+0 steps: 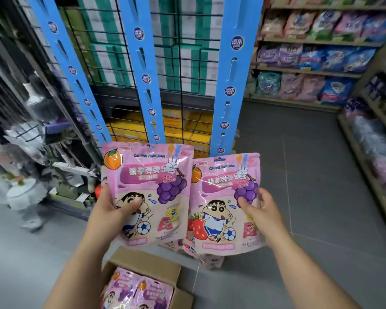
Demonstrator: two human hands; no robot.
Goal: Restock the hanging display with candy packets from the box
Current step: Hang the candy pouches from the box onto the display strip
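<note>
Candy packets (148, 188) of glossy pink plastic, above the brown cardboard box (144, 262): my left hand (112, 207) and right hand (262, 209) each grip a bunch, fingers (245, 202) curled. Next, I reckon, hooking one on the blue slotted strip (228, 85) above.

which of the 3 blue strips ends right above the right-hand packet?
The rightmost strip: its lower end sits just above the right packet. The middle strip ends at the left packet; the leftmost strip is further left.
</note>
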